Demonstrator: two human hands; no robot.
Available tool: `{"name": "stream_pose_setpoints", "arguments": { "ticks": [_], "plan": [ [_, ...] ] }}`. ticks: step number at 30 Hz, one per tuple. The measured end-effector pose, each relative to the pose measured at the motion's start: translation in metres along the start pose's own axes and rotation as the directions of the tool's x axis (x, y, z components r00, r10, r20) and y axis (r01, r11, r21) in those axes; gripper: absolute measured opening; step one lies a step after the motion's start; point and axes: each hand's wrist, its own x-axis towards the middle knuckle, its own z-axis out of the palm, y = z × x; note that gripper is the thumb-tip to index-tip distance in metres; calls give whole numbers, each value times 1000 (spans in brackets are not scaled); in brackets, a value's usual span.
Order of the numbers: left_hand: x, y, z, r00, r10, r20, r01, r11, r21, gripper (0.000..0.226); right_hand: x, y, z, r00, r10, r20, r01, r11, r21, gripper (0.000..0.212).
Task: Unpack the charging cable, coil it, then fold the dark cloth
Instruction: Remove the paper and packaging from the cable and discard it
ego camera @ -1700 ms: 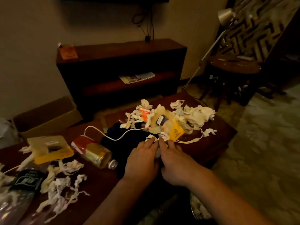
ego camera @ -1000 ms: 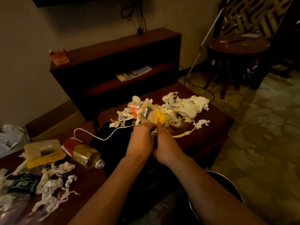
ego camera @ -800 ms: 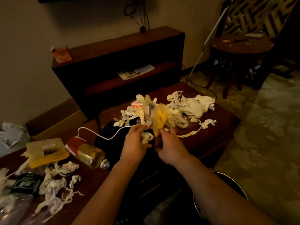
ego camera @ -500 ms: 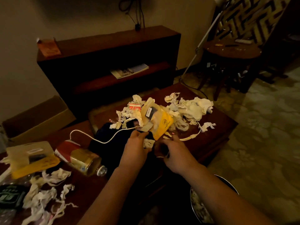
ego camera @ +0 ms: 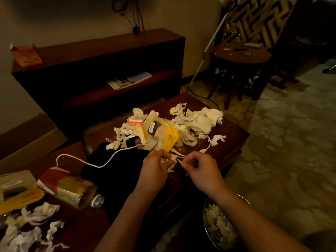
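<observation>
The right hand point(ego camera: 201, 170) pinches a thin pale strand point(ego camera: 179, 160) between thumb and forefinger, its other fingers loosely curled; whether the strand is cable or paper I cannot tell. Just beside it, the left hand point(ego camera: 156, 170) has its fingers curled round the lower end of a yellow-and-clear plastic cable package point(ego camera: 163, 137) and a small crumpled white wad point(ego camera: 170, 161). Both hands hover over the near right edge of the rumpled dark cloth point(ego camera: 112, 171) on the dark wooden table point(ego camera: 231, 135). A white charging cable point(ego camera: 101, 165) trails from the package leftward across the cloth. Behind the cloth lies a heap of shredded white paper point(ego camera: 198, 120); left of it, a clear plastic bottle with a red label point(ego camera: 69, 188) on its side.
</observation>
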Motion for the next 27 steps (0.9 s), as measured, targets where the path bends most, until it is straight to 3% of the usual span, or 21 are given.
{"name": "stream_pose_setpoints", "arguments": {
  "ticks": [5, 8, 10, 13, 16, 22, 24, 27],
  "plan": [
    [9, 20, 28, 989, 6, 146, 37, 956, -292, 13, -1, -3, -29, 988, 123, 88, -148, 913, 381, 5],
    [3, 32, 43, 965, -19, 263, 159, 837, -524, 16, -3, 4, -48, 973, 198, 122, -232, 865, 444, 11],
    [0, 39, 52, 938, -11, 346, 219, 792, -570, 25, -3, 15, -58, 973, 222, 63, -229, 907, 354, 16],
    [-4, 49, 68, 878, 37, 477, 285, 761, -583, 45, -1, 32, -71, 984, 179, -25, -178, 984, 11, 21],
    [-5, 55, 88, 839, 99, 534, 212, 845, -491, 51, 2, 45, -87, 982, 186, -38, -190, 948, -257, 22],
    [-1, 74, 136, 894, 122, 430, -28, 975, -220, 21, 7, 85, -109, 944, 329, -8, -301, 854, -425, 12],
    [-2, 77, 151, 873, 196, 446, -143, 978, -150, 18, 7, 96, -114, 932, 362, 21, -315, 836, -448, 13],
    [-1, 73, 173, 819, 201, 538, -174, 980, -101, 17, 3, 108, -119, 901, 430, 56, -350, 798, -491, 22]
  ]
}}
